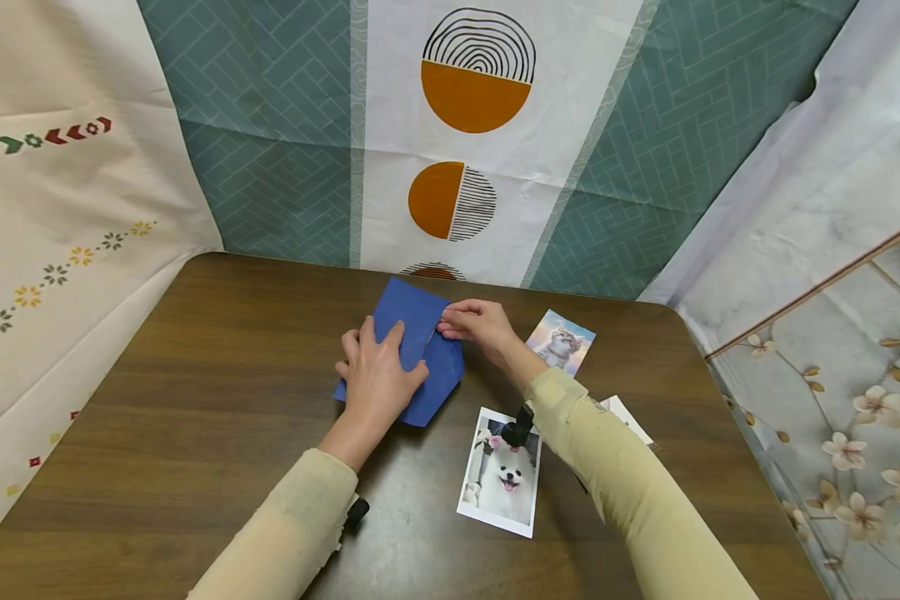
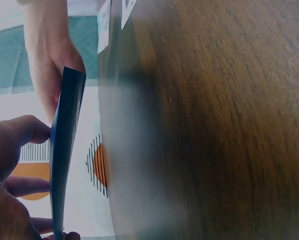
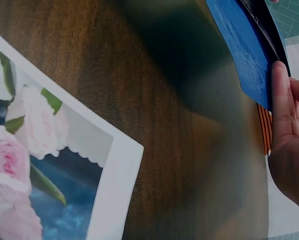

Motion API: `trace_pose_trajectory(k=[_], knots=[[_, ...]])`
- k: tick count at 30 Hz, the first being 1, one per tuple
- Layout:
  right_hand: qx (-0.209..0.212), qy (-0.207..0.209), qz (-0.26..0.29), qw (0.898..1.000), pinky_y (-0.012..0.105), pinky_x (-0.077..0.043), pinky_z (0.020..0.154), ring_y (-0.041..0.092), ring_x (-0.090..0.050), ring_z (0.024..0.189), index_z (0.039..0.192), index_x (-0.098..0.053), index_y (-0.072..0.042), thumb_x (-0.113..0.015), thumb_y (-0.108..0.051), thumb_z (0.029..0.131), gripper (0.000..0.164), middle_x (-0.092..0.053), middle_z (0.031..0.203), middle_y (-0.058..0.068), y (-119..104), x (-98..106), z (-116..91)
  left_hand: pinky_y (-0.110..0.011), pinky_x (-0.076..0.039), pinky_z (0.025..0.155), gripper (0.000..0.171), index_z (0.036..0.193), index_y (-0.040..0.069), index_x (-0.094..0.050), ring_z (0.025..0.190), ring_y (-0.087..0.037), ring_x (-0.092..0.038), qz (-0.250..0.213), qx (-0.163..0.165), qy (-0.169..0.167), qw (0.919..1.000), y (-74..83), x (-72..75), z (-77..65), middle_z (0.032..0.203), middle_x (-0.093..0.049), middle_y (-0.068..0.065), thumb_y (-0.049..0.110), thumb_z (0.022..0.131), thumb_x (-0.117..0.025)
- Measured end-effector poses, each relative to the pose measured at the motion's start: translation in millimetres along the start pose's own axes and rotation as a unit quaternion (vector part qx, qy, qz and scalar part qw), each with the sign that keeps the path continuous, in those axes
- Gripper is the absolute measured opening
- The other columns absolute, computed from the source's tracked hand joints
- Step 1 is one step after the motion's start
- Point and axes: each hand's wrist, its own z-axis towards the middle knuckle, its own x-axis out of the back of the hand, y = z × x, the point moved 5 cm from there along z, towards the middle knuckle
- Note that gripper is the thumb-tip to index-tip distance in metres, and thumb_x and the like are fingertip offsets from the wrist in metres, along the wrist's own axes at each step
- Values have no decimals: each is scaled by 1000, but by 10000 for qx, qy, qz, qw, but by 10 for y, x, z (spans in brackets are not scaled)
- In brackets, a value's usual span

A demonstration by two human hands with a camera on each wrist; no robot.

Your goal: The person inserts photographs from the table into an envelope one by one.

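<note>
A blue envelope (image 1: 412,304) is held up at a slant over the back middle of the table, its pointed flap hanging toward the right. My left hand (image 1: 375,375) grips it from the left, fingers spread over its upper face. Seen edge-on in the left wrist view, the envelope (image 2: 67,135) stands away from the tabletop, with a fingertip showing past its lower end. At the right side, my right hand (image 1: 480,329) pinches the envelope's edge by the opening. The right wrist view shows the dark slit above the flap (image 3: 244,55), fingertips right at it.
A white-bordered photo of a fluffy white dog (image 1: 506,492) lies in front of the right forearm. Behind that arm is a kitten picture (image 1: 566,342). A pale card (image 1: 626,417) is partly hidden under the right sleeve. Patterned cloth hangs around the wooden table (image 1: 217,400).
</note>
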Motion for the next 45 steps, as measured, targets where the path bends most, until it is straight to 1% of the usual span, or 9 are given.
trace_pose_trajectory(k=[4, 13, 17, 22, 25, 29, 36, 41, 45], knots=[[-13, 117, 118, 9999, 29, -64, 74, 17, -79, 78, 119, -68, 16, -64, 8, 102, 19, -77, 89, 9, 19, 14, -7, -78, -39, 97, 72, 154, 8, -58, 144, -55, -29, -14, 8, -18, 10000, -4, -8, -3, 165, -32, -31, 35, 91, -82], [-90, 190, 215, 9995, 31, -64, 79, 17, -79, 82, 124, -66, 17, -62, 7, 104, 23, -76, 93, 10, 45, 17, -6, -78, -39, 97, 72, 154, 8, -58, 144, -55, -29, -1, -4, 34, 10000, 3, -10, -9, 165, -33, -31, 35, 91, -82], [-99, 175, 245, 9995, 32, -64, 80, 17, -79, 84, 125, -66, 17, -62, 6, 104, 24, -77, 94, 10, 36, 25, -23, -78, -39, 97, 73, 154, 7, -58, 144, -55, -29, 10, -12, 47, 10000, -5, -15, -12, 165, -33, -31, 35, 91, -83], [-162, 96, 307, 9994, 32, -64, 79, 18, -79, 83, 122, -67, 16, -61, 8, 104, 20, -77, 94, 10, 31, 13, -48, -78, -38, 98, 73, 154, 7, -58, 145, -55, -28, 22, 3, 31, 10000, -20, -20, -16, 166, -32, -31, 34, 91, -82], [-216, 32, 299, 9993, 33, -64, 80, 18, -79, 84, 119, -68, 14, -61, 7, 104, 18, -77, 94, 10, 37, -2, -49, -78, -39, 98, 73, 155, 7, -58, 144, -55, -29, 29, 5, 21, 10000, -20, -21, -19, 166, -32, -31, 34, 92, -82], [-238, 55, 297, 9993, 33, -64, 82, 17, -79, 85, 117, -69, 12, -63, 5, 104, 16, -76, 94, 10, 40, -12, -40, -78, -39, 97, 73, 154, 7, -58, 144, -55, -29, 40, -22, 44, 10000, -14, -24, -20, 166, -32, -31, 34, 92, -82], [-230, 67, 309, 9992, 33, -64, 83, 17, -79, 86, 121, -67, 13, -63, 4, 105, 19, -77, 94, 9, 24, -29, -40, -78, -39, 97, 73, 154, 6, -57, 144, -55, -29, 75, -28, 68, 9999, -19, -13, -21, 166, -31, -31, 34, 92, -82], [-206, 21, 351, 9992, 33, -64, 82, 17, -80, 86, 122, -66, 14, -61, 6, 105, 19, -77, 94, 9, -2, 17, -57, -78, -38, 97, 73, 154, 5, -58, 144, -55, -29, 49, -65, 97, 9999, -23, -13, -16, 166, -31, -31, 34, 91, -82], [-169, -19, 316, 9994, 33, -64, 82, 18, -80, 87, 125, -64, 18, -61, 6, 105, 24, -78, 95, 10, -25, 95, -50, -77, -39, 96, 73, 154, 5, -58, 143, -55, -30, 62, -79, 124, 9999, -43, -16, -10, 166, -32, -31, 33, 91, -83]])
